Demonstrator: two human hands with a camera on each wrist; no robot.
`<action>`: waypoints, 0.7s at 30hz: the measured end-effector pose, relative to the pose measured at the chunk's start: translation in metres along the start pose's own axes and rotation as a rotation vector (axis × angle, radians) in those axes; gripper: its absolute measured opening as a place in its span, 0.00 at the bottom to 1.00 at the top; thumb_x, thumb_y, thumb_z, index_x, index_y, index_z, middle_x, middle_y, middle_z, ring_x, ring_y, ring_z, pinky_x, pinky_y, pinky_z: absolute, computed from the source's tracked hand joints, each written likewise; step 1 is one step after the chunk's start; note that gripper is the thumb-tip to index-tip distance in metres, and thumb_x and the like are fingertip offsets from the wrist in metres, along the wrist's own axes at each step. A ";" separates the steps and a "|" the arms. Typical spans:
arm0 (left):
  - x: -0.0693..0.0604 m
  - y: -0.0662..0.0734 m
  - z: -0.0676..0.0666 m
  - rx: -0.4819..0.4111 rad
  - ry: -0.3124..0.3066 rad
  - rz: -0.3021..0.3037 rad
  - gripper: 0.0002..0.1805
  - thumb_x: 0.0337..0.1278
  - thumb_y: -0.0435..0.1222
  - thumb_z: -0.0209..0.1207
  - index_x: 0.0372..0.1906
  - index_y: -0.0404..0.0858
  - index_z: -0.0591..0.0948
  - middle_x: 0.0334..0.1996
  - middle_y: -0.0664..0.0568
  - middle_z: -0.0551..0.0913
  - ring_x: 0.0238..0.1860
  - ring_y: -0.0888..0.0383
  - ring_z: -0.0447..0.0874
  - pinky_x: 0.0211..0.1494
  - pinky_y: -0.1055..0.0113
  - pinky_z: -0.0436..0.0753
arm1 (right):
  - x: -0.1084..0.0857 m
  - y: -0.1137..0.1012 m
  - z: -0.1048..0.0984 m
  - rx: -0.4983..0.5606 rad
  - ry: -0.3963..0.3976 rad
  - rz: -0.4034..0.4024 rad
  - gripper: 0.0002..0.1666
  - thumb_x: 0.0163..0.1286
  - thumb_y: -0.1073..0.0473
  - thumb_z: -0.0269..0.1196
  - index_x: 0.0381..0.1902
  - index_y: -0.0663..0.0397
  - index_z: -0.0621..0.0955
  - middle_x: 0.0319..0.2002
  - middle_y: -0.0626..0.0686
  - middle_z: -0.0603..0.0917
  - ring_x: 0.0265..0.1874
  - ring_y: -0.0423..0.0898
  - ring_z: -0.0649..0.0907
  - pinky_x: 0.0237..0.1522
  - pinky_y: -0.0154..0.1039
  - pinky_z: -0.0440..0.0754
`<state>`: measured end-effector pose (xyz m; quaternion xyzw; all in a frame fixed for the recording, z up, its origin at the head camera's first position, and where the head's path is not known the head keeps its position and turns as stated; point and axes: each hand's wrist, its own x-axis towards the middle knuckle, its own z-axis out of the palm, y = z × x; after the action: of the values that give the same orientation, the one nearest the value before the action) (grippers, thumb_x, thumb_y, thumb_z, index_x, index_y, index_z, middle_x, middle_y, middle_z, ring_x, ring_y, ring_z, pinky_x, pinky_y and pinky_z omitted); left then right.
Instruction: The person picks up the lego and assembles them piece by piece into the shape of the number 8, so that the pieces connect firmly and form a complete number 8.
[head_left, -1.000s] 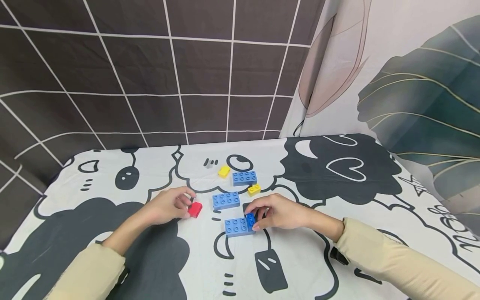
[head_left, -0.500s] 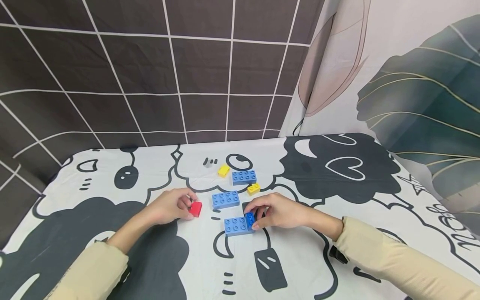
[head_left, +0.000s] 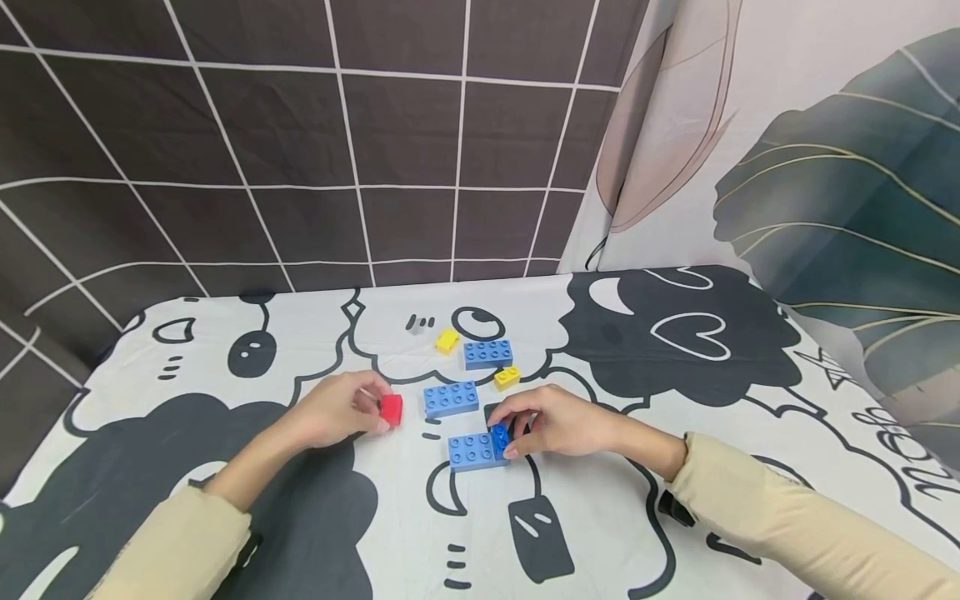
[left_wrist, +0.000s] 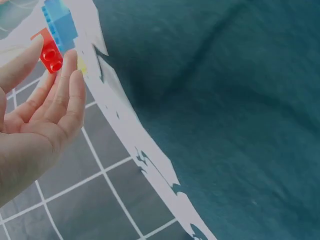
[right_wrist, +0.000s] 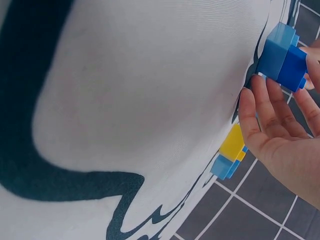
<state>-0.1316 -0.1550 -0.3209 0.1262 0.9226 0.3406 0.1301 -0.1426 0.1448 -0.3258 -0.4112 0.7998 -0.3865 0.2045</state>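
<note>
My left hand (head_left: 339, 410) pinches a small red toy building brick (head_left: 391, 409) between thumb and fingertips. In the left wrist view the studs of this red brick (left_wrist: 49, 53) show beside the thumb. On the right, my right hand (head_left: 553, 423) grips a small dark blue brick (head_left: 500, 442), which sits on the right end of a longer light blue brick (head_left: 471, 451). The right wrist view shows the dark blue brick (right_wrist: 292, 68) against the light blue brick (right_wrist: 275, 47), with the thumb partly cut off by the frame edge.
Two more light blue bricks (head_left: 451, 399) (head_left: 487, 355) lie behind the nearest one. Two small yellow bricks (head_left: 507, 378) (head_left: 447, 341) rest near them. A black-and-white patterned cloth (head_left: 420, 533) covers the table, with a dark gridded curtain (head_left: 405, 133) behind.
The red brick has turned a little in my left fingers and shifted slightly away from me. My right hand stays on the dark blue brick, and the other bricks stay put.
</note>
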 end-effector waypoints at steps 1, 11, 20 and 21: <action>-0.001 0.002 -0.001 -0.007 0.001 0.013 0.16 0.41 0.30 0.68 0.39 0.35 0.77 0.36 0.47 0.80 0.36 0.53 0.80 0.37 0.61 0.78 | 0.000 0.000 0.000 0.000 0.000 -0.003 0.18 0.55 0.64 0.68 0.44 0.61 0.79 0.33 0.48 0.81 0.29 0.38 0.78 0.32 0.34 0.77; -0.010 0.025 0.008 -0.042 -0.005 0.128 0.16 0.41 0.31 0.68 0.40 0.37 0.79 0.30 0.54 0.78 0.31 0.59 0.77 0.34 0.65 0.75 | 0.000 -0.002 0.000 0.013 0.002 0.023 0.18 0.53 0.64 0.68 0.44 0.60 0.79 0.32 0.46 0.80 0.29 0.38 0.79 0.33 0.34 0.77; -0.015 0.038 0.029 -0.030 -0.005 0.185 0.19 0.40 0.35 0.69 0.42 0.37 0.79 0.31 0.55 0.75 0.32 0.60 0.74 0.34 0.67 0.75 | 0.000 -0.001 0.000 0.014 -0.001 0.018 0.19 0.53 0.65 0.68 0.44 0.60 0.79 0.33 0.46 0.80 0.30 0.38 0.79 0.33 0.34 0.77; -0.015 0.040 0.032 -0.030 -0.001 0.177 0.18 0.40 0.35 0.70 0.41 0.37 0.79 0.30 0.55 0.75 0.31 0.61 0.74 0.34 0.68 0.75 | 0.000 -0.001 0.000 0.013 -0.001 0.012 0.19 0.53 0.65 0.68 0.44 0.61 0.79 0.33 0.47 0.81 0.29 0.38 0.79 0.33 0.34 0.78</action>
<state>-0.1014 -0.1117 -0.3154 0.2057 0.9026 0.3643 0.1018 -0.1425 0.1444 -0.3250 -0.4053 0.7997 -0.3901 0.2098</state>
